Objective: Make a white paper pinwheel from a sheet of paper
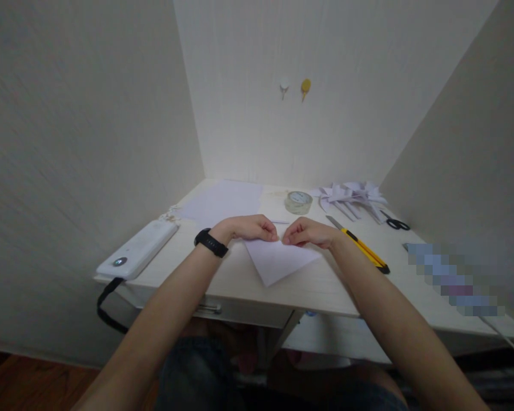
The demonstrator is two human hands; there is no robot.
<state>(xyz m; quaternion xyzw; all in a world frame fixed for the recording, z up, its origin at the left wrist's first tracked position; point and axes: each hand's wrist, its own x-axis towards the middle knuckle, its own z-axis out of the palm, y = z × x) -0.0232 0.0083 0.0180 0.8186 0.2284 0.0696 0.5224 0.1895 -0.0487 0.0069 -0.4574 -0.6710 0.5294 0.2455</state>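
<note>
Hands meet at the middle of the white wooden counter (223, 279), both working the top edge of a folded white paper sheet (278, 261) that lies flat with its point aimed at 6 o'clock toward the counter's front rim. Left hand (248, 228), a black band on its wrist (211, 242), has its fingers curled down and pinching the paper's upper edge; right hand (310, 232) mirrors it, fingers bent and pressing the same edge, the two sets of fingertips nearly touching. At 12 o'clock from the hands sits a clear roll of sticky tape (298, 202), with a flat stack of plain white sheets (225, 201) at 11 o'clock. Out at 2 o'clock lies a heap of folded white paper pinwheels (353, 195), and just beyond it a pair of black-handled scissors (396, 224). A yellow-and-black utility knife (360, 245) lies just beside the right wrist at 3 o'clock. Over at 9 o'clock, on the counter's left edge, rests a long white power bank (137, 251) with a black strap (107, 308) hanging below it.
</note>
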